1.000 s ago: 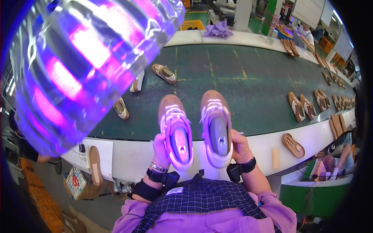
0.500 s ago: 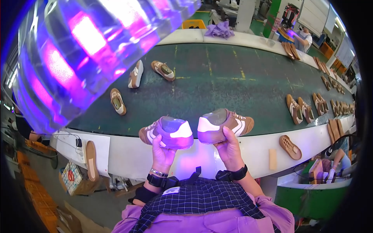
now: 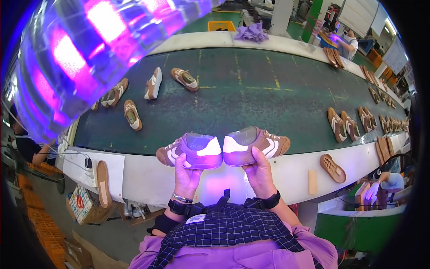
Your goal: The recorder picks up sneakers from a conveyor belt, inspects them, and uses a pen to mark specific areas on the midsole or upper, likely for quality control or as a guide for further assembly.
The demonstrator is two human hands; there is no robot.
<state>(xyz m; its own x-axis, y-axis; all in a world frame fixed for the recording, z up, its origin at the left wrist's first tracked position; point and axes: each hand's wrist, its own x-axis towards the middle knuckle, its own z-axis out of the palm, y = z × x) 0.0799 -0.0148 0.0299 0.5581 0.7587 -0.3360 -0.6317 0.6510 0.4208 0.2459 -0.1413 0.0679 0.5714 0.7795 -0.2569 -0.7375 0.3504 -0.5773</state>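
Note:
My left hand (image 3: 185,180) is closed around a brown sneaker (image 3: 201,158) with a white heel patch, its toe pointing left. In my right hand (image 3: 260,175) is the matching sneaker (image 3: 237,154), toe to the right, white chevron stripes on its side. Both are held just above the white ledge, heels facing each other and almost meeting; whether they touch I cannot tell. A greyish last fills each shoe's opening. My thumbs press on the near sides, while most other fingers are hidden beneath the shoes. Violet light falls on the heels.
A glowing violet lamp (image 3: 85,58) hangs at upper left. Beyond the ledge, a green conveyor belt (image 3: 251,107) carries brown sneakers (image 3: 337,125) left and right. A loose sole (image 3: 333,169) and a beige strip (image 3: 312,182) lie on the ledge. Co-workers (image 3: 348,45) are at the right.
The gap between the two heels has closed, mainly as the right sneaker moved left. Additional shoes show beside the lamp at left. A co-worker's hand at lower right has shifted.

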